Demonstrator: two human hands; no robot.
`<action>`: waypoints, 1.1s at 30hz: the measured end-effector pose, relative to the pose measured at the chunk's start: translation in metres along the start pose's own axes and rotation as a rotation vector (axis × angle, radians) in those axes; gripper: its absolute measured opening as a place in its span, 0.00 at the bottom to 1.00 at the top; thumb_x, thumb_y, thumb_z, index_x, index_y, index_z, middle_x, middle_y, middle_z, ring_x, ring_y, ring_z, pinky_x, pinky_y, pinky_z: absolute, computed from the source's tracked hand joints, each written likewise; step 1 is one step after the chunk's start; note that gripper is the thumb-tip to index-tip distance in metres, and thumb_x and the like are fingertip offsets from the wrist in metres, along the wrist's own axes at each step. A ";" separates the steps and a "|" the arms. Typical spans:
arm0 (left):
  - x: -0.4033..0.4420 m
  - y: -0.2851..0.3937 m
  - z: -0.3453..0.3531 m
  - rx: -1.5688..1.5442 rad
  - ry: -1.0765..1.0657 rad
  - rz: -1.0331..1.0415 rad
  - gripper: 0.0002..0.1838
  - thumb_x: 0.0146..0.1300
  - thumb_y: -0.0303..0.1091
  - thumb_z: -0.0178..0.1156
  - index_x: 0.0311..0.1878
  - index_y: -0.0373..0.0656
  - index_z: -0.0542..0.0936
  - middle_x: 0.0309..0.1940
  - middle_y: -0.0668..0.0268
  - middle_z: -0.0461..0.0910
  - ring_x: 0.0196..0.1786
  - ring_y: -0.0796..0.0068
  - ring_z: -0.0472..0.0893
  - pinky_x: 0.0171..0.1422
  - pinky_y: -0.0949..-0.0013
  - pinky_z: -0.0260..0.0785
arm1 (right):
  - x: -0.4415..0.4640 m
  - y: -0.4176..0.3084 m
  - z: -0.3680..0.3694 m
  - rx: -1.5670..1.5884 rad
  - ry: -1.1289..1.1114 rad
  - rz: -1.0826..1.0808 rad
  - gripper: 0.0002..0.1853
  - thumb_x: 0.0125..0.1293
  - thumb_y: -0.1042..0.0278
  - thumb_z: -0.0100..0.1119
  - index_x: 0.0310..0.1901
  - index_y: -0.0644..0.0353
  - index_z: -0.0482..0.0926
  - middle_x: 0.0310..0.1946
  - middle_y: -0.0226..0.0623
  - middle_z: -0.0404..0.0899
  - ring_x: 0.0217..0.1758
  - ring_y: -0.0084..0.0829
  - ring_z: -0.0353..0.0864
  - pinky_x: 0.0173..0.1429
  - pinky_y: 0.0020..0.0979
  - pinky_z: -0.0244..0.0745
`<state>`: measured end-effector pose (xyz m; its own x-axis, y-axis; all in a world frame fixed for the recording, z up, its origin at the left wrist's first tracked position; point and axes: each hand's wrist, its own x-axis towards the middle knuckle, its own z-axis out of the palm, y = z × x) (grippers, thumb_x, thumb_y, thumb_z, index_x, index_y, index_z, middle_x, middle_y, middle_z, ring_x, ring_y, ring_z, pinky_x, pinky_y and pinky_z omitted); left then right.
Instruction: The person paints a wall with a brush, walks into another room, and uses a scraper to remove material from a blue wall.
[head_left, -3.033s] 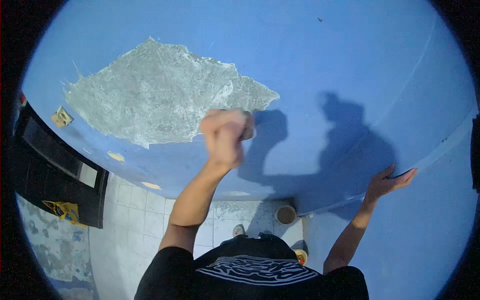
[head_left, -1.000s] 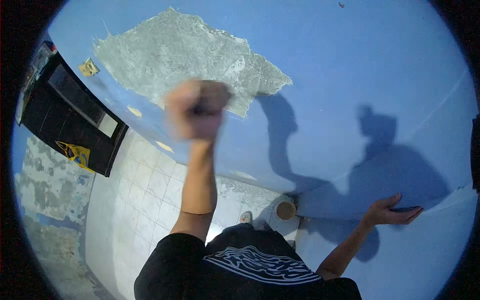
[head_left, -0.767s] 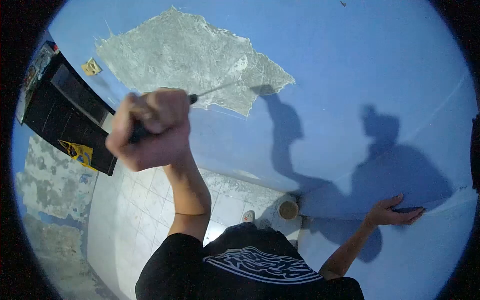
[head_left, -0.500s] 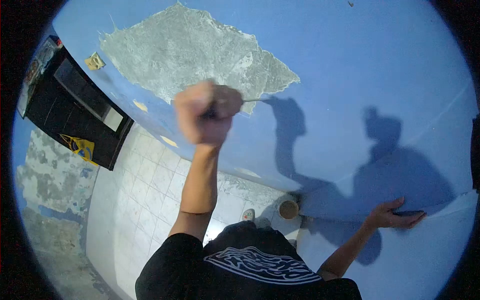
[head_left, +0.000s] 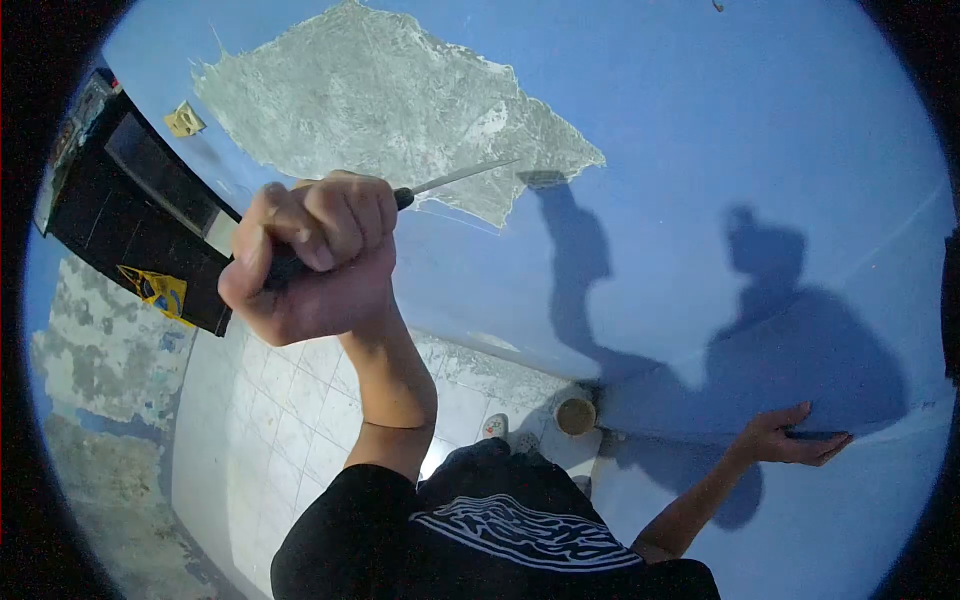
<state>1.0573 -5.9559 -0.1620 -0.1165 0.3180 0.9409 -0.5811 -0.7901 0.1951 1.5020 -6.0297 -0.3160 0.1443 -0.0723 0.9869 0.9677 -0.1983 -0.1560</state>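
Observation:
My left hand [head_left: 315, 258] is closed in a fist around the black handle of a putty knife [head_left: 468, 174]. The blade shows nearly edge-on and points right, in front of a grey patch [head_left: 370, 105] of filler on the blue wall [head_left: 660, 130]. The blade's tip looks apart from its shadow on the wall. Low on the right, my right hand [head_left: 785, 438] has its thumb raised and its fingers stretched along a thin, dark, flat thing [head_left: 818, 435]. What that thing is cannot be made out, and shadow falls around it.
A round tub [head_left: 575, 416] stands on the tiled floor [head_left: 300, 400] by the wall's foot, near my feet. At left is a dark cabinet [head_left: 140, 215] with a yellow bag [head_left: 160, 290]. A yellowish switch plate [head_left: 184, 120] sits on the wall.
My left hand has moved left and slightly down with the putty knife, and appears nearer the camera. The blade now tilts upward to the right. My right hand has barely shifted.

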 end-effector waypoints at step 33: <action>-0.039 -0.056 -0.015 0.261 0.131 -0.177 0.26 0.65 0.55 0.41 0.19 0.45 0.59 0.10 0.68 0.55 0.14 0.76 0.52 0.19 0.67 0.44 | -0.003 0.006 0.001 -0.049 0.026 -0.011 0.35 0.68 0.54 0.58 0.67 0.69 0.59 0.63 0.55 0.62 0.67 0.52 0.62 0.65 0.53 0.63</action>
<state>1.0821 -5.9163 -0.2134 -0.1446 0.5138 0.8456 -0.3781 -0.8185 0.4326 1.5077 -6.0297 -0.3201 0.1275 -0.0946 0.9873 0.9579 -0.2464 -0.1473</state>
